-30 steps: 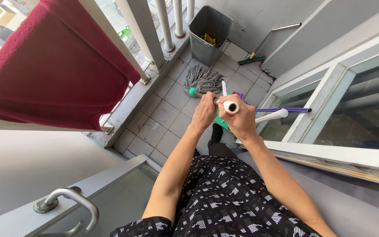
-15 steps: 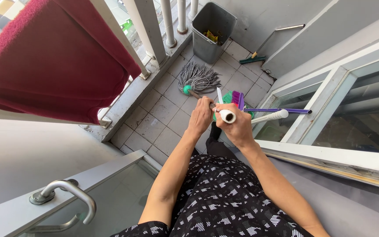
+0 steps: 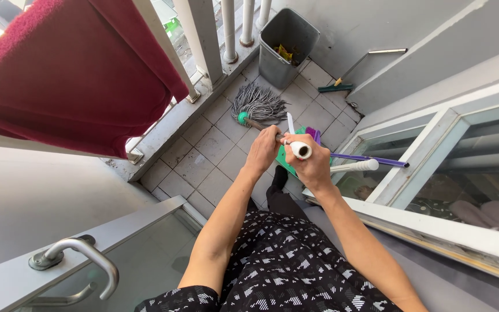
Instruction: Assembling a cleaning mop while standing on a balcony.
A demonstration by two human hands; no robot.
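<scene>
tiled balcony floor [image 3: 203,153], seen from above. right hand [image 3: 314,167] closed around the white top end of the mop handle [image 3: 300,149]; left hand [image 3: 263,151] wrapped around the shaft just below it. handle slopes away from both hands to the grey string mop head [image 3: 258,105], resting on the tiles near the grey bin [image 3: 287,40]. likely risk: the shaft swinging sideways into the green dustpan [image 3: 287,159] and purple broom [image 3: 365,159] just beside the hands.

On the balcony there are one grey string mop [image 3: 258,105], one grey bin [image 3: 288,41], one green broom [image 3: 333,88], one red towel [image 3: 70,75], one door handle [image 3: 73,258] and two hands.
</scene>
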